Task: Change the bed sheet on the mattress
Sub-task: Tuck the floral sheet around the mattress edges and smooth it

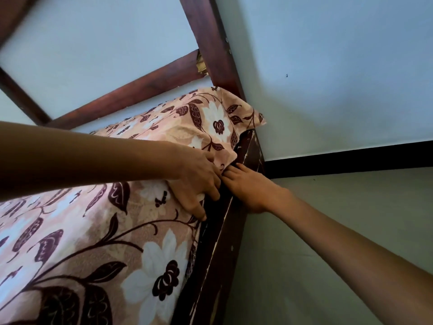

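A soft floral bed sheet (98, 231) covers the mattress; beside the dark scuffed wooden side rail (220, 235), the left hand (199, 181) presses fingers spread, and the right hand (250, 186) pinches the sheet's edge.

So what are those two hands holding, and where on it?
Both the left hand and right hand work the floral sheet at its side edge by the bed frame; an actual pinch cannot be told.

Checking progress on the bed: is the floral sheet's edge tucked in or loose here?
Partly tucked: near the hands, floral sheet goes behind the bed frame; the corner flap hangs loose.
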`<state>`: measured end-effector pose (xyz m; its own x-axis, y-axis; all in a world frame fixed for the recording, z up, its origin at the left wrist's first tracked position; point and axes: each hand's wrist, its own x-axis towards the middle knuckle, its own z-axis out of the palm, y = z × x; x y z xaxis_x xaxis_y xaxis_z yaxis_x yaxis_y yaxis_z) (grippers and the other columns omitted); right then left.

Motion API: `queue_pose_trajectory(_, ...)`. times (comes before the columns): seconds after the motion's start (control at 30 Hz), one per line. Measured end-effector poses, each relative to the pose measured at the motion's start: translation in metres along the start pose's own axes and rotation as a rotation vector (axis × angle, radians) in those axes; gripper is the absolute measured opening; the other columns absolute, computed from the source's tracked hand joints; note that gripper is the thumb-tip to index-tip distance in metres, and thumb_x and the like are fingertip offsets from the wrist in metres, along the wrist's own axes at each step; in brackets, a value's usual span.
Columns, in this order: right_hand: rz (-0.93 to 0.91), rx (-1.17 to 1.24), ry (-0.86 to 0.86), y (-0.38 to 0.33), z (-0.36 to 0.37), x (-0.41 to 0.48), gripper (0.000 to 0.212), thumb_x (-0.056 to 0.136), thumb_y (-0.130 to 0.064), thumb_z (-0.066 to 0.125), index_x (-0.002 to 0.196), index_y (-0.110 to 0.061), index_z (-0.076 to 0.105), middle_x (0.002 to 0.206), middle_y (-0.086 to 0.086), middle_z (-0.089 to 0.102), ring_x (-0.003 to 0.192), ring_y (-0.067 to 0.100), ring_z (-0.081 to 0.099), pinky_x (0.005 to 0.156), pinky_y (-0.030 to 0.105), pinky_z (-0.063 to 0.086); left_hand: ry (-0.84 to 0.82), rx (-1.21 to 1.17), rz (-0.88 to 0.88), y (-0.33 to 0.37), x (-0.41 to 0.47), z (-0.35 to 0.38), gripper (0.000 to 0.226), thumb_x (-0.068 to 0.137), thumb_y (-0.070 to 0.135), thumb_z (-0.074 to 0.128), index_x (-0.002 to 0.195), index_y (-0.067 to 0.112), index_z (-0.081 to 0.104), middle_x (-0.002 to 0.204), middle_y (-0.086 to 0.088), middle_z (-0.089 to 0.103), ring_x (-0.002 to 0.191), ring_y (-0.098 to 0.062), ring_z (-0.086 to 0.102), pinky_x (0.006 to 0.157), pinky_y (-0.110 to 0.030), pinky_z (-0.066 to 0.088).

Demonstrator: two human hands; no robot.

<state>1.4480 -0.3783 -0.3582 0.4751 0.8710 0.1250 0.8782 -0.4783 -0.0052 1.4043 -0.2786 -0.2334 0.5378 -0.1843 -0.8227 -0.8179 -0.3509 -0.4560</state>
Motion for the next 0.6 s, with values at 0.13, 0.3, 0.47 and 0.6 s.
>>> queue_pose_trajectory(0.13,0.043,0.234,0.154,0.001,0.000,-0.041,0.075,0.084,-0.011,0.058,0.149,-0.018,0.021,0.156,-0.001,0.017,0.143,0.013,0.012,0.114,0.025,0.005,-0.025,-0.044,-0.024,0.007,0.013,0.000,0.050,0.090,0.062,0.034,0.121,0.027,0.051,0.125,0.001,0.050,0.122,-0.017,0.038,0.107,-0.042,0.021)
queue_pose_trajectory(0.3,0.271,0.551,0.450,0.026,-0.005,-0.036,0.052,0.078,-0.005,0.054,0.128,-0.019,0.055,0.127,-0.002,0.055,0.118,0.017,0.050,0.099,0.031,0.042,-0.043,-0.179,-0.043,0.007,0.016,-0.004,0.036,0.087,0.058,0.044,0.101,0.027,0.055,0.109,0.000,0.050,0.108,-0.019,0.044,0.099,-0.043,0.037)
queue_pose_trajectory(0.47,0.330,0.535,0.442,0.043,0.002,0.001,0.061,0.084,-0.010,0.057,0.142,-0.015,0.040,0.147,0.000,0.038,0.134,0.017,0.033,0.110,0.030,0.028,0.118,-0.246,-0.151,-0.006,0.011,-0.017,0.047,0.089,0.053,0.047,0.132,0.036,0.041,0.130,-0.001,0.032,0.116,-0.018,0.037,0.096,-0.039,0.042)
queue_pose_trajectory(0.6,0.289,0.257,0.316,0.047,0.015,0.012,0.072,0.088,-0.015,0.054,0.149,-0.013,0.017,0.157,0.005,0.013,0.145,0.018,0.005,0.116,0.031,0.001,0.095,0.101,-0.341,-0.026,0.014,-0.010,0.073,0.094,0.060,0.024,0.150,0.015,0.009,0.157,-0.006,0.008,0.145,-0.024,-0.005,0.118,-0.043,-0.004)
